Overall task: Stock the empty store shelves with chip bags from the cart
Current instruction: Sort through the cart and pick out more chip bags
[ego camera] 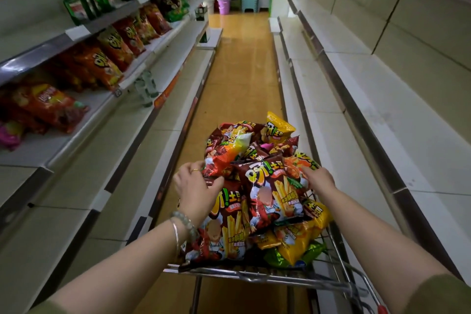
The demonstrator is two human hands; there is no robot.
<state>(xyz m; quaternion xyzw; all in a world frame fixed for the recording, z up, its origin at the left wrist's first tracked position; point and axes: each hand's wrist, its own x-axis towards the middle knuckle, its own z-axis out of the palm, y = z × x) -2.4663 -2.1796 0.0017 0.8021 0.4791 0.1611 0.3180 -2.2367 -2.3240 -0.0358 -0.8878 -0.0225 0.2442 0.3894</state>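
The brown fries-print chip bag [275,196] tops the cart [254,274] heap between my hands, long axis running away from me; my left hand [196,187] pinches the neighbouring red-orange bag [220,159] by its edge, while my right hand [318,178] touches the brown bag's right side, fingers buried, so I cannot tell its grip.

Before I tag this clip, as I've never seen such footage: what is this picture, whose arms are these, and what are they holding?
No machine here: a person wears a camera on the head, looking forward and down, so you see their own two arms. In front stands a wire cart heaped with chip bags. The left hand curls round the edge of a bag in the pile. The right hand reaches in on the other side, fingers hidden among bags, so its grip is unclear. The left shelves hold bags and green bottles; the right shelves are bare.
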